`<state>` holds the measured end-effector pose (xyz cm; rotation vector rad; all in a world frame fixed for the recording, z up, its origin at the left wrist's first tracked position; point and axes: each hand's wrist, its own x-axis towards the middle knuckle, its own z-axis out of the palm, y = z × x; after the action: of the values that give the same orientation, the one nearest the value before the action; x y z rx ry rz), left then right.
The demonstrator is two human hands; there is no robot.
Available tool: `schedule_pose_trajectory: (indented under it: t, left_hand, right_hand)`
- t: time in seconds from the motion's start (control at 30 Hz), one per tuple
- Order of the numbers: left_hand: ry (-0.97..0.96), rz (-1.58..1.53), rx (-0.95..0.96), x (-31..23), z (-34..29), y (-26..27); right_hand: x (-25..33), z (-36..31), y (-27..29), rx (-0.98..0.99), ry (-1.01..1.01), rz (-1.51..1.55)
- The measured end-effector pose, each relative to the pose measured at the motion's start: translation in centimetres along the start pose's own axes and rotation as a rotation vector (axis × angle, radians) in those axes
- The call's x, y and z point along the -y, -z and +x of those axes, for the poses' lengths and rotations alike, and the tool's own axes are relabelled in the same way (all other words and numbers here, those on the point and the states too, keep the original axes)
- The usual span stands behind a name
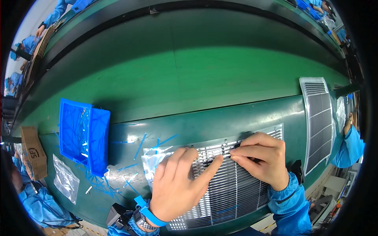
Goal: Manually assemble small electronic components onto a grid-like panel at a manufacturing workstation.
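Note:
A pale sheet with rows of narrow black strips (240, 192) lies on the green bench in front of me. My left hand (173, 192) rests on its left part, thumb stretched toward the upper middle and the other fingers apart and slightly bent. Close to that thumb tip, my right hand (264, 159) is closed in a pinch at the sheet's upper rows. Whatever is between its fingertips is too small and covered to name. Small dark pieces sit along the sheet's top edge.
Left of the sheet stands a blue plastic bin (100, 137) with clear scraps inside. Thin blue strips (140, 146) are scattered nearby, beside a clear plastic bag (66, 179) and a cardboard box (33, 153). Another striped sheet (319, 126) lies at right. Co-workers sit around the edges.

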<state>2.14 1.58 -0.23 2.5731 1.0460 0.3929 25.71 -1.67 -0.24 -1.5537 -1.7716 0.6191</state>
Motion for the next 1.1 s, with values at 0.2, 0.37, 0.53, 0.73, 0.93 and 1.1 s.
schedule_pose_trajectory:
  t: [0.2,0.37,0.53,0.73,0.93,1.1]
  left_hand:
    - [0.015,-0.027,0.031,-0.2,0.1,0.2]
    - [0.021,-0.015,0.037,-0.1,0.1,0.2]
    - [0.038,-0.033,0.043,-0.2,0.0,0.3]
    - [0.006,-0.051,-0.004,-0.3,-0.3,0.1]
    - [-0.079,-0.107,-0.107,0.5,-0.5,-0.4]
    - [-0.316,-0.172,-0.374,-0.3,-0.7,1.7]
  right_hand:
    - [0.2,-0.4,0.8,-0.034,-0.129,0.08]
    - [0.0,-0.3,0.3,-0.048,-0.102,0.108]
    - [0.0,-0.2,0.1,0.009,0.068,0.007]
    - [0.3,-0.4,0.1,-0.006,0.086,-0.015]
    - [-0.1,-0.6,0.1,-0.013,0.042,0.072]
    - [-0.5,-0.3,0.2,-0.079,0.055,0.158]
